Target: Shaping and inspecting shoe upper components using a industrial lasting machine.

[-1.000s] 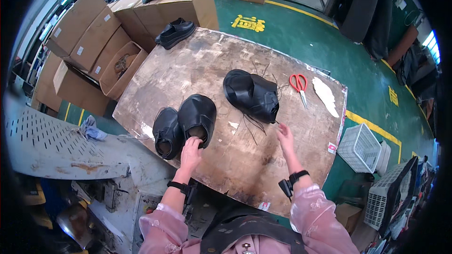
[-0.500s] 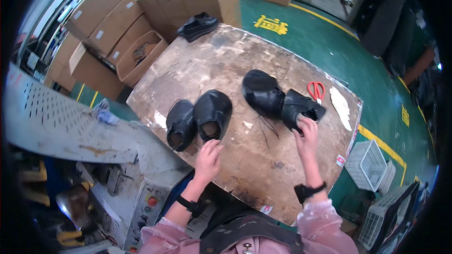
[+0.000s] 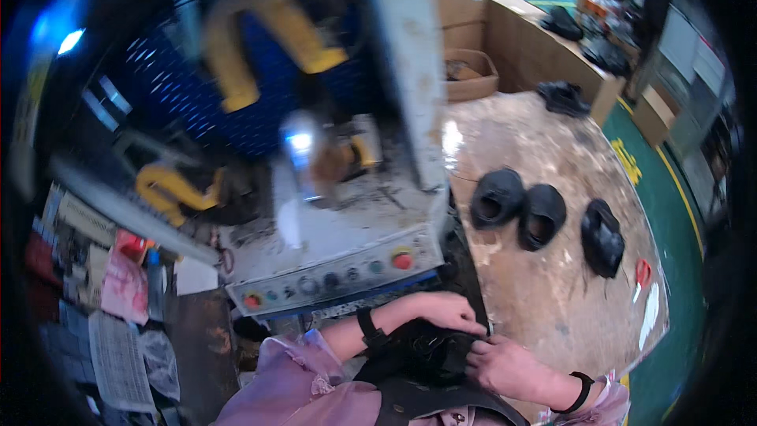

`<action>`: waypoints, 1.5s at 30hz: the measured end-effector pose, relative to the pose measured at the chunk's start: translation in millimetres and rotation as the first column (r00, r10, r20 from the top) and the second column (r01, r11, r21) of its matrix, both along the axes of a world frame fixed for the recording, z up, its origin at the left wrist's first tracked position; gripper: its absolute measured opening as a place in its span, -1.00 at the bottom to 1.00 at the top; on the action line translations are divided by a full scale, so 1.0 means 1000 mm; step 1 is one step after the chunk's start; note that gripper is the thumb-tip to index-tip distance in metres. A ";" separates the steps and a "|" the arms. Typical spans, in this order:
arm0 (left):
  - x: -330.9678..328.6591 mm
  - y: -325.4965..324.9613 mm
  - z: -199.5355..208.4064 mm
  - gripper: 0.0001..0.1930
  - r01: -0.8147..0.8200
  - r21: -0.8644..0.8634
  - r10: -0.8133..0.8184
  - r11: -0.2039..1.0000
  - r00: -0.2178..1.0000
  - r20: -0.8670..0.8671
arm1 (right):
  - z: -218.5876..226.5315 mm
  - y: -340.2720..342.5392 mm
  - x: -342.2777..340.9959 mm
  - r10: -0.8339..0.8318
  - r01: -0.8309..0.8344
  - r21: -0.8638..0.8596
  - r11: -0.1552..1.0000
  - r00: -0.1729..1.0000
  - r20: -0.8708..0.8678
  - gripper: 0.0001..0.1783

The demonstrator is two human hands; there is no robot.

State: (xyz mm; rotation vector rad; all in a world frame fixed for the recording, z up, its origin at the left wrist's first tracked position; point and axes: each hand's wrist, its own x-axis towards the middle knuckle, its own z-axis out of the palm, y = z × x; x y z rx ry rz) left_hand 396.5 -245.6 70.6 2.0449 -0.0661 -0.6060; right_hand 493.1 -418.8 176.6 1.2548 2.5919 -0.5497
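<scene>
A black shoe (image 3: 441,351) is held low against my dark apron, its shape partly lost against the cloth. My left hand (image 3: 449,312) reaches over its top with the fingers closed at the edge. From the other side, my right hand (image 3: 505,364) is closed on it, fingers curled in. The two hands nearly meet. On the worn table (image 3: 520,300) to the right stand two black shoes side by side, a left one (image 3: 497,199) and a right one (image 3: 544,217). Another black shoe (image 3: 603,238) lies farther right.
At left stands a machine with a button panel (image 3: 331,276) and a yellow curved part (image 3: 268,31), somewhat blurred. Red-handled scissors (image 3: 643,272) and a white flat piece (image 3: 650,317) lie near the table's right edge. Cardboard boxes (image 3: 536,47) stand behind the table.
My view has swung left toward the machine. The shoe under my right hand has left the table and come to my lap, and my left hand has joined it there.
</scene>
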 end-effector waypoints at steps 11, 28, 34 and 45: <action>-0.318 0.054 0.031 -0.93 -0.741 -0.639 0.976 0.209 0.198 0.090 | -0.128 0.100 -0.159 -0.880 -0.264 -0.847 0.462 -0.252 -0.402 -0.27; -0.259 0.088 0.082 -0.72 -0.335 -0.266 0.395 0.904 0.893 0.217 | 0.006 0.164 -0.144 -0.420 0.116 -0.511 0.852 0.734 -0.534 -0.63; -0.223 0.118 0.111 -0.75 -0.462 -0.309 0.548 0.831 0.777 0.312 | 0.029 0.172 -0.079 -0.411 0.236 -0.338 0.911 0.571 -0.710 -0.73; -0.128 0.205 0.170 -0.85 -0.593 -0.798 0.959 0.106 -0.150 0.239 | 0.059 0.319 -0.041 -0.374 0.410 -0.553 0.725 -0.440 -0.817 -0.83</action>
